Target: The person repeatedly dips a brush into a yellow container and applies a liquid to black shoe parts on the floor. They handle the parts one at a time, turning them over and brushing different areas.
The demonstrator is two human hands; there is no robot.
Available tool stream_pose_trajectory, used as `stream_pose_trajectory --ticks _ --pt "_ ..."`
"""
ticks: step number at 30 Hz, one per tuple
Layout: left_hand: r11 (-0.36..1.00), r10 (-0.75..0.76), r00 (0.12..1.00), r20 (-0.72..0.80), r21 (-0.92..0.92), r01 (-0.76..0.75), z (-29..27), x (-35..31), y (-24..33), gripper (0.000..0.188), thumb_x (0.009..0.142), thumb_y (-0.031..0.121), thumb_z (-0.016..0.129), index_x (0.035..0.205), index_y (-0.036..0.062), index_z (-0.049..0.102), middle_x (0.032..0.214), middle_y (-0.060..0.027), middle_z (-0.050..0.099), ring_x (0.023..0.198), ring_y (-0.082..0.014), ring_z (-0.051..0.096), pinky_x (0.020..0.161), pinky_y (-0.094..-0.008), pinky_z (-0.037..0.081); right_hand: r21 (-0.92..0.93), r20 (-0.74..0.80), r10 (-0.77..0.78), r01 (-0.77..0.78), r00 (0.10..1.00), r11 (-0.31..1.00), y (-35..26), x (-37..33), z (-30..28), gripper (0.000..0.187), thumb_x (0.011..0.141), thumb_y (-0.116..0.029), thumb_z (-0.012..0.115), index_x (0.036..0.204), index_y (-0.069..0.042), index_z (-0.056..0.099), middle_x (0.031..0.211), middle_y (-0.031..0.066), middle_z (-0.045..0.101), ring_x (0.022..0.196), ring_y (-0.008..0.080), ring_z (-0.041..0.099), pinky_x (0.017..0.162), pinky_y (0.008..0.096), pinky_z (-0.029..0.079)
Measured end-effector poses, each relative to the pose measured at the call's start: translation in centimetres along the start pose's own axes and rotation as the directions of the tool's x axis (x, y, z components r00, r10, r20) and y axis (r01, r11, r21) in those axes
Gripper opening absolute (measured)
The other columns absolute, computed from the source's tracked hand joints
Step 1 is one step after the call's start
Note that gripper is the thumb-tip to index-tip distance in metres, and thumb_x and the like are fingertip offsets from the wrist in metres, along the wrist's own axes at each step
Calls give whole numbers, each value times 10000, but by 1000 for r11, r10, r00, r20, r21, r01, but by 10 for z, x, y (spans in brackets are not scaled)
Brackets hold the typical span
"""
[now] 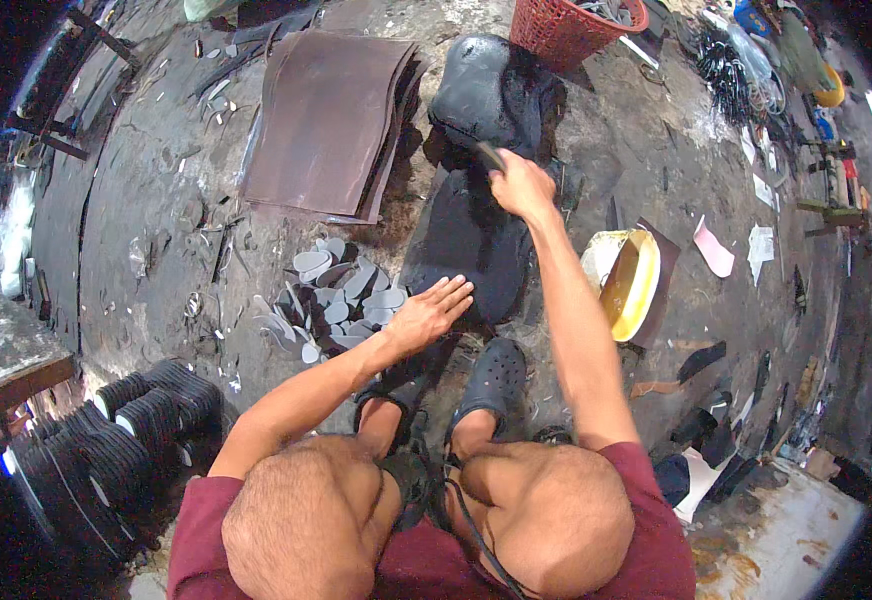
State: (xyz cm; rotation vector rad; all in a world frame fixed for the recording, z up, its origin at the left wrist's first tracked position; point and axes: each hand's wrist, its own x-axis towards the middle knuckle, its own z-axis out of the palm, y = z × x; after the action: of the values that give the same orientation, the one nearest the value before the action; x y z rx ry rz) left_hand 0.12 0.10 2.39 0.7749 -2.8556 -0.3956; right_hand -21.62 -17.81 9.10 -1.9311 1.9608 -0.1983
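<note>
My left hand (433,314) lies flat on the near left part of a black sheet (476,250), fingers stretched out. Beyond it, my right hand (523,188) is closed round a short, flat, dark tool (491,157) at the sheet's far end; its kind is too small to make out. Just past that tool sits a shiny black rounded block (481,85). A pile of grey sole-shaped cut pieces (341,290) lies left of the sheet, close to my left wrist. To the right of my right forearm stands a yellow cut-open container (639,285), stained inside.
Brown sheets (326,120) are stacked at the far left, beside a red basket (566,30) farther right. Bundled black soles (126,440) stand at the near left. Scraps, including a pink piece (713,248), litter the dark floor. My clog (496,378) is close to the sheet.
</note>
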Motion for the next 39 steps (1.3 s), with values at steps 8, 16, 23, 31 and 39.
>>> stream_pose_trajectory --ticks 8,16,23,31,39 --pt "995 -51 997 -65 86 56 19 7 -2 577 857 135 567 1423 45 503 1560 -138 415 1471 -311 360 1202 -438 336 160 583 -673 748 455 644 -92 -57 40 515 709 -175 636 1193 -321 734 1023 94 754 926 286 725 778 445 572" --pt "975 -48 999 -15 -219 44 -5 38 -20 534 822 46 606 1354 14 573 1513 -140 480 1432 -306 419 1198 -417 351 -129 32 -43 47 999 990 17 1 -35 368 908 -278 622 1273 -251 658 1130 118 727 1051 372 684 881 501 540" --pt "992 -124 982 -143 -16 123 21 31 8 570 803 78 636 1355 -36 555 1465 -204 497 1398 -338 447 1177 -407 368 -229 387 -358 464 850 856 -47 -54 26 418 792 -186 624 1164 -343 729 1003 104 751 940 333 724 757 481 571" --pt "996 -92 994 -60 -22 91 9 46 -6 665 772 120 668 1391 -57 500 1544 -222 404 1461 -365 352 1224 -457 284 -154 33 -242 245 970 957 -24 -45 2 238 854 -202 610 1076 -176 691 934 143 746 851 370 733 707 526 563" --pt "932 -73 987 -140 -361 17 13 28 70 469 822 155 581 1265 8 630 1254 -172 634 1202 -355 594 1067 -468 455 -143 193 -456 485 869 863 -55 -121 46 254 864 -143 579 1103 -120 662 934 104 736 884 340 718 703 498 581"
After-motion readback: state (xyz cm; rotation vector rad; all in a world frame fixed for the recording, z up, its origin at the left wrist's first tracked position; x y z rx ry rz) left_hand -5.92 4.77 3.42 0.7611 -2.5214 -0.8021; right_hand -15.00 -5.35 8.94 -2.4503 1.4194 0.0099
